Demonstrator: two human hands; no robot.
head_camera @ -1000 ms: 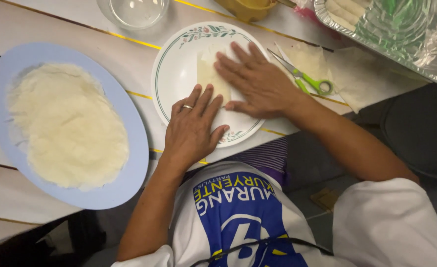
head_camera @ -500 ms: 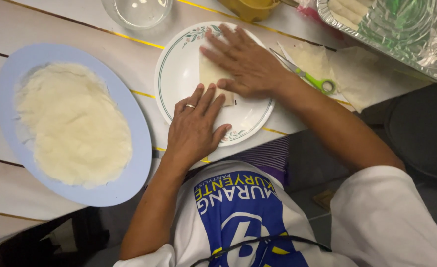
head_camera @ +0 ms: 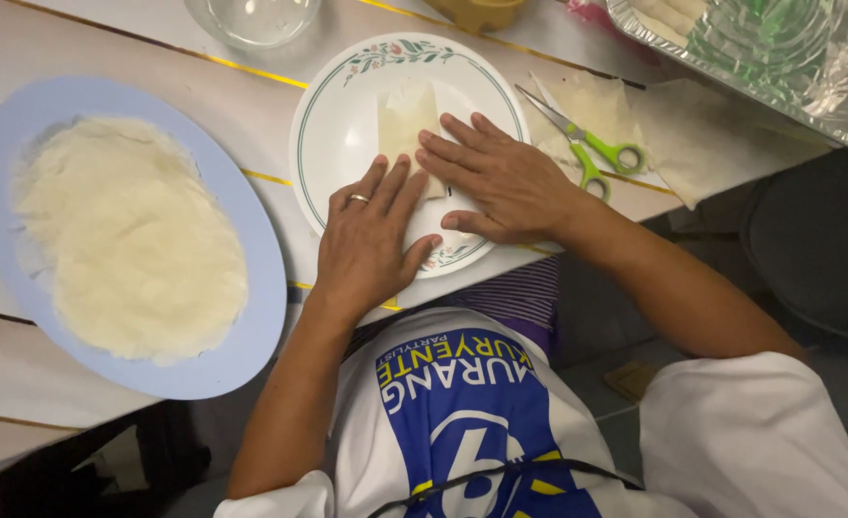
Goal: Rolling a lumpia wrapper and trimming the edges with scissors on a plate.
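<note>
In the head view, both hands lie flat on a white plate with a green rim line and a flower border, which sits on the pale wooden bench. The left hand, a ring on one finger, rests palm down on the near side of the plate with its fingers stretched out and close together, gripping nothing. The right hand lies just beside it, also flat and palm down, its fingertips pressing on the lower end of a pale folded wrapper that lies on the middle of the plate. The two hands touch or nearly touch at the fingers.

To the left stands a light blue oval platter carrying a stack of round white wrappers. Right of the plate lie green-handled scissors on loose wrapper sheets. A foil tray fills the top right corner, and a clear glass bowl stands at the top edge.
</note>
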